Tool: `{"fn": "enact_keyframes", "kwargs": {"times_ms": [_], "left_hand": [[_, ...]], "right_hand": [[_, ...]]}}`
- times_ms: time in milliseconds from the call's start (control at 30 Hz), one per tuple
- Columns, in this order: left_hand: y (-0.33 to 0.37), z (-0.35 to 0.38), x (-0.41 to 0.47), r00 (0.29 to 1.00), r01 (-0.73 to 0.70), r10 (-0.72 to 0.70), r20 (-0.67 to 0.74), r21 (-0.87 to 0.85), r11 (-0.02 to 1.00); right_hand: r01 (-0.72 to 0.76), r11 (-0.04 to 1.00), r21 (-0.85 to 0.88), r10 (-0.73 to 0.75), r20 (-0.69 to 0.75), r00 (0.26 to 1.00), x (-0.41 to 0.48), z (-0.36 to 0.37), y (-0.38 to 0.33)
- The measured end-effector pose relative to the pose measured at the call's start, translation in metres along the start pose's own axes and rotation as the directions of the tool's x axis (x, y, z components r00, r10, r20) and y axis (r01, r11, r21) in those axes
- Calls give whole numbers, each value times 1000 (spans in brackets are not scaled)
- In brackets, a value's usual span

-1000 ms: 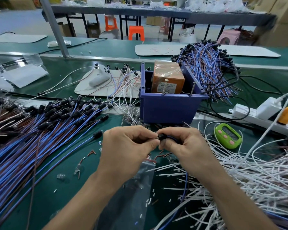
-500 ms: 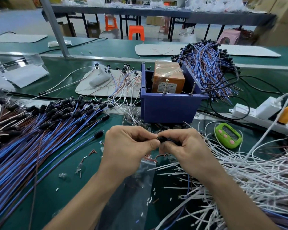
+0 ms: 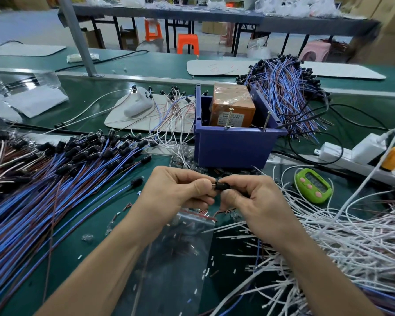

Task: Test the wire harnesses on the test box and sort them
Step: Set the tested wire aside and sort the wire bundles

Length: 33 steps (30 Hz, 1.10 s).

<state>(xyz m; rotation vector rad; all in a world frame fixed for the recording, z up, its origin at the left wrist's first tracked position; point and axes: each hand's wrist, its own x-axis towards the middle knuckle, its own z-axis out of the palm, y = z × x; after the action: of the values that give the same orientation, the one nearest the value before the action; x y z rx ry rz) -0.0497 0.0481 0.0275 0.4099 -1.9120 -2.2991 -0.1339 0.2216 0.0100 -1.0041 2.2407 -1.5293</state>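
With left hand [image 3: 180, 190] and right hand [image 3: 258, 199] together, still pinches black connector [image 3: 219, 185]; hardly shifts, yet to reach test box [image 3: 232, 103].

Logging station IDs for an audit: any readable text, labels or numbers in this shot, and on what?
No text can be quoted.
On the orange box in the blue bin: a printed label, too blurred to read.
On the green timer: display shows no legible digits.
On the white mat at the back: red scribbles, not readable as words.
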Motion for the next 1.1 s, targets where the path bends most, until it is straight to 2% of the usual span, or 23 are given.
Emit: {"fn": "enact_keyframes", "kwargs": {"times_ms": [133,267,633,733,833,967,1100], "left_hand": [[-2,-3,1,992,111,-103,73,-119,987],[-3,-7,2,981,150,-127,150,-153,977],[-11,-5,2,986,92,-77,147,-100,991],[-11,-2,2,992,67,-58,108,-82,994],[-9,5,4,1000,-7,8,8,-80,997],[-10,14,8,978,-173,173,-116,11,985],[-14,19,8,930,-276,297,-217,122,954]], "right_hand": [[30,999,17,-31,61,998,0,-2,-1],[55,994,89,-65,114,991,-1,-3,-4],[48,996,78,-56,107,993,-2,-7,-3],[38,998,52,-43,94,995,-1,-6,-2],[42,997,66,-44,30,999,1,-3,-1],[40,986,163,-29,-71,997,4,0,1],[-34,949,313,83,-143,986,5,2,3]]}}
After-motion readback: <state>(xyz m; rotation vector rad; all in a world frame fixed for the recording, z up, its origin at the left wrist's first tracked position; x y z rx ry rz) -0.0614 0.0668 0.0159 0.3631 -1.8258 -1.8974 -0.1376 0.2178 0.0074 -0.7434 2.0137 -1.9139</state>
